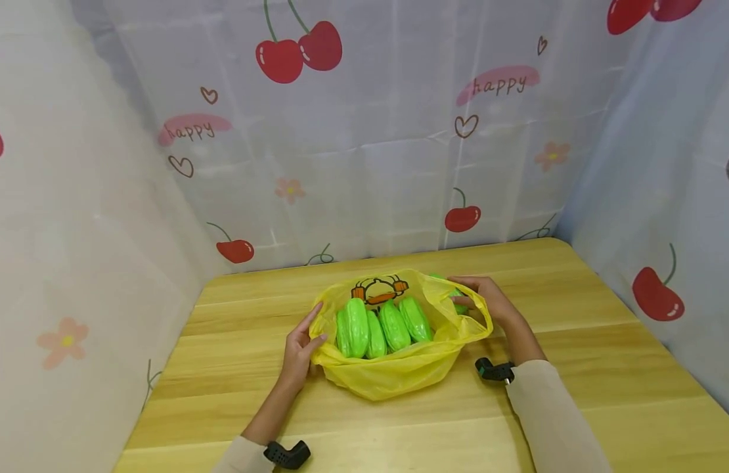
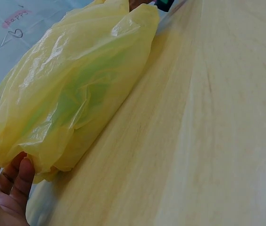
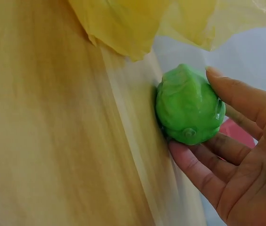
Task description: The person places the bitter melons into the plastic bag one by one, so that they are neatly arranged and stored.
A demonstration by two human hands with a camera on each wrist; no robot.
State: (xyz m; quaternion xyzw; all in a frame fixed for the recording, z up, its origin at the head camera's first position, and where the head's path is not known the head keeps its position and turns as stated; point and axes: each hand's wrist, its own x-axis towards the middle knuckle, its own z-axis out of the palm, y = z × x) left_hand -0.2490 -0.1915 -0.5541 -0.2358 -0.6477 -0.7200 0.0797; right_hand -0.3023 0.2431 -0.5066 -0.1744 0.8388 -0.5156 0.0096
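Note:
A yellow plastic bag (image 1: 394,374) lies on the table with its mouth open, a cartoon face printed on its far inner side. Inside it, several bright green, ridged, shiny bitter melons (image 1: 394,326) lie side by side. My left hand (image 1: 299,348) grips the bag's left rim, its fingers partly hidden by the plastic in the left wrist view. Beyond the bag's right rim, my right hand (image 1: 485,302) holds another green bitter melon (image 3: 189,106) at the tabletop. The right wrist view shows that melon end-on, between thumb and fingers.
The pale wooden table (image 1: 364,440) runs back to a hanging curtain (image 1: 364,131) with printed cherries and hearts. Curtains also close off both sides. A black wrist device (image 1: 287,454) sits at the left sleeve, and a second black device (image 1: 493,370) at the right sleeve.

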